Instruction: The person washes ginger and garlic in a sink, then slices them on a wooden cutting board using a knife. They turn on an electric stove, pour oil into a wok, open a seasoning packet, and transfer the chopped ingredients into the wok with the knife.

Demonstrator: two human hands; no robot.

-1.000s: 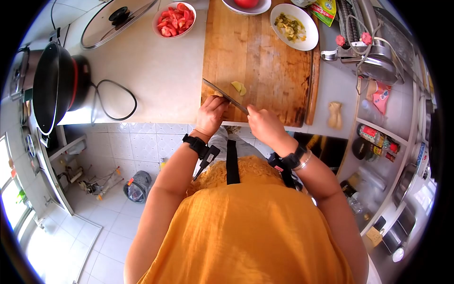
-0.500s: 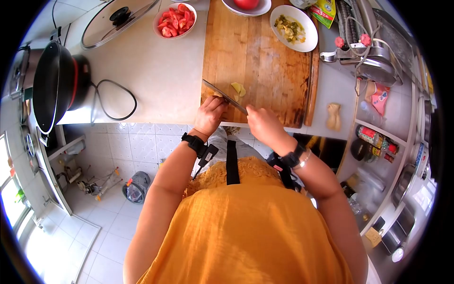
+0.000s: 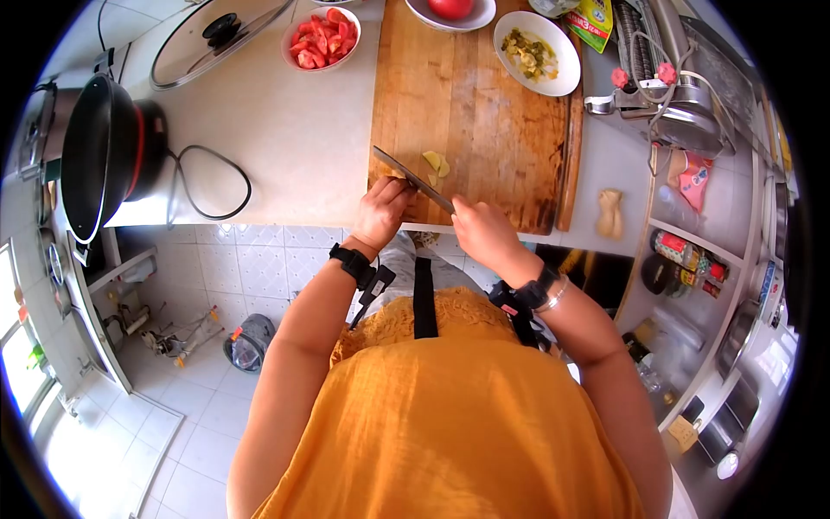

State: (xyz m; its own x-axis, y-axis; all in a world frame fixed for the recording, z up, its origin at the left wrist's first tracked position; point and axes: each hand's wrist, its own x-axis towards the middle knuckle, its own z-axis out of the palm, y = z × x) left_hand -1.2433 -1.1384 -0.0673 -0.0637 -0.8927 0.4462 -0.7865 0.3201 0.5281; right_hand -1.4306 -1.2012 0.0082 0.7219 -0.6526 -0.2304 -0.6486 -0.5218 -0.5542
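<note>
head view | right hand (image 3: 486,232): fingers wrapped round knife (image 3: 414,178), blade slanting far-left over cutting board (image 3: 493,130), near left | left hand (image 3: 384,210): fingers bunched beside blade, cannot tell what they pinch | pale slices (image 3: 439,163): on board, right of blade

Food preparation at a table (image 3: 277,147), seen from above. The right hand (image 3: 486,232) grips a knife (image 3: 411,177), its blade slanting up and leftward across the near-left part of a wooden cutting board (image 3: 484,121). The left hand (image 3: 384,210), fingers curled, lies beside the blade; whatever is beneath its fingertips is mostly hidden. Pale yellow slices (image 3: 437,162) lie just beyond the knife. At the board's far right, a white dish (image 3: 566,69) contains chopped greenish-yellow food (image 3: 529,54); left of the board, a bowl (image 3: 349,59) holds red tomato pieces (image 3: 320,41). A black pan (image 3: 91,160) stands far left.
</note>
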